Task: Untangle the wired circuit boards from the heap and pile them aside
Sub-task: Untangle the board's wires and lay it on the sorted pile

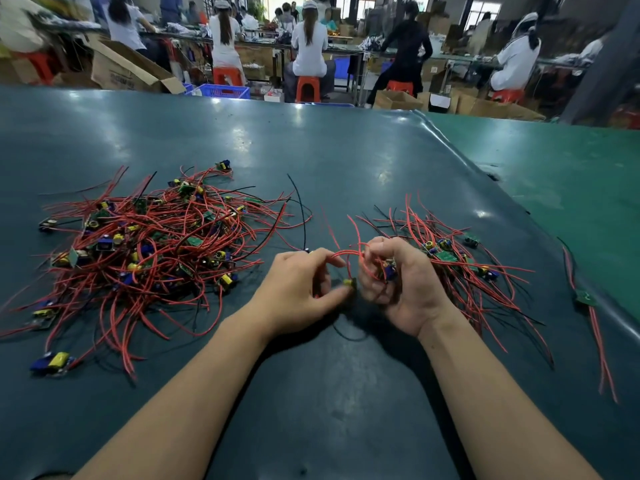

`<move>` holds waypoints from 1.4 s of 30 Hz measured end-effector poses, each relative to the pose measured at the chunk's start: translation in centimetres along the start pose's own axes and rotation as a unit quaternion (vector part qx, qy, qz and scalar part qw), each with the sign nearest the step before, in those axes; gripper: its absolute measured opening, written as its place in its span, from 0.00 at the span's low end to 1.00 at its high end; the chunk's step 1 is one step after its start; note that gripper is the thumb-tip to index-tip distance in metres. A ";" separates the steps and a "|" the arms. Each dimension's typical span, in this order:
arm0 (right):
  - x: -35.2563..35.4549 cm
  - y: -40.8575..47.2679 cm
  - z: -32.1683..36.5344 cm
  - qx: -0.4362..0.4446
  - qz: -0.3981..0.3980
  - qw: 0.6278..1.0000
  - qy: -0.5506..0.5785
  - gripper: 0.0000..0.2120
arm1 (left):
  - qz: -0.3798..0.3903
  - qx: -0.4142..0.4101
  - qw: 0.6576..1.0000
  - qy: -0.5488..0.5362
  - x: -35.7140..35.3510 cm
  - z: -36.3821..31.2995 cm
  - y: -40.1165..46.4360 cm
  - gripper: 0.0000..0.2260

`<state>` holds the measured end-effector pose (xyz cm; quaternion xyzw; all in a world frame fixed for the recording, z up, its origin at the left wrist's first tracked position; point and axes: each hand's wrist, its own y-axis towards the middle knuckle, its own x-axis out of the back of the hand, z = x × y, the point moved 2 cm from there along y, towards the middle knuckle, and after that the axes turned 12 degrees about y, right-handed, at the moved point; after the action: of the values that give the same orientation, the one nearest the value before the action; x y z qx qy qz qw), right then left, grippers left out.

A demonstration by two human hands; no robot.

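Note:
A tangled heap [145, 251] of small circuit boards with red and black wires lies on the left of the dark table mat [329, 393]. A smaller pile [460, 268] of boards lies at the right. Between them my left hand [298, 289] pinches a small board with a yellow part [349, 283] at its fingertips. My right hand [398, 282] grips another board with a blue part [389, 270] and a loop of red wires [349, 252] that runs across to the left hand.
One loose wired board [587, 299] lies at the mat's right edge, by a green surface [554, 174]. A stray board [52, 363] sits near the front left. Beyond the table, people sit on orange stools [308, 88] among cardboard boxes and a blue crate [225, 91].

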<state>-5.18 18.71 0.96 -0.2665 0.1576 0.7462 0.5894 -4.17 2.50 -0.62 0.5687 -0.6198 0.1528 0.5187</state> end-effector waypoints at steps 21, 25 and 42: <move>0.7 0.5 1.5 0.117 -0.083 0.974 0.173 0.07 | -0.230 0.060 0.947 0.216 2.9 1.4 -0.4 0.08; 0.6 0.6 1.5 0.120 -0.072 0.973 0.184 0.07 | 0.023 -0.019 0.978 0.207 0.3 0.8 -0.2 0.12; -1.0 0.4 -0.8 0.175 -0.075 0.981 -0.040 0.06 | -0.206 0.017 0.959 0.193 1.8 -0.8 -0.2 0.20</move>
<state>-5.24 17.38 0.87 -0.1400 0.2415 0.6708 0.6871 -3.30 2.09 1.14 0.6529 -0.3742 0.1600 0.6389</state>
